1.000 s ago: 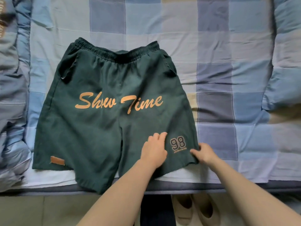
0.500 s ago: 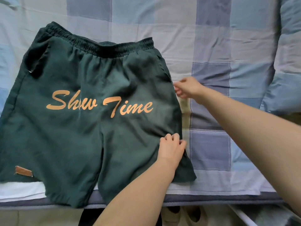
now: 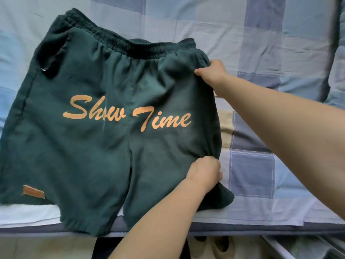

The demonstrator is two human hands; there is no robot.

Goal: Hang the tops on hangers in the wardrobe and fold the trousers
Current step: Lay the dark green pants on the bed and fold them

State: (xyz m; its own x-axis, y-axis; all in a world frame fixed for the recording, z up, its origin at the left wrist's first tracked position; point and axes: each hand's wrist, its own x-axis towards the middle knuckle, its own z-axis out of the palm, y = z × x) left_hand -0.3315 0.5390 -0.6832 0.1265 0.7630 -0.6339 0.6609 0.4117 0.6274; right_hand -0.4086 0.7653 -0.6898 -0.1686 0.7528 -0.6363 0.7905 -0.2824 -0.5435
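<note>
Dark green shorts (image 3: 104,146) with orange "Show Time" lettering lie spread on the bed, waistband away from me, leg hems at the bed's front edge. My right hand (image 3: 211,71) grips the shorts' right side just below the waistband. My left hand (image 3: 204,171) grips the right leg's outer edge lower down, bunching the cloth under its curled fingers. A brown patch sits on the left leg's hem.
The bed is covered by a blue, grey and white checked sheet (image 3: 252,53). A rumpled quilt (image 3: 337,68) lies along the right edge. Slippers (image 3: 212,247) stand on the floor below the bed's front edge.
My right hand moved up from the right leg's hem to the side near the waistband and gripped it. My left hand went from lying flat to gripping the right leg's edge.
</note>
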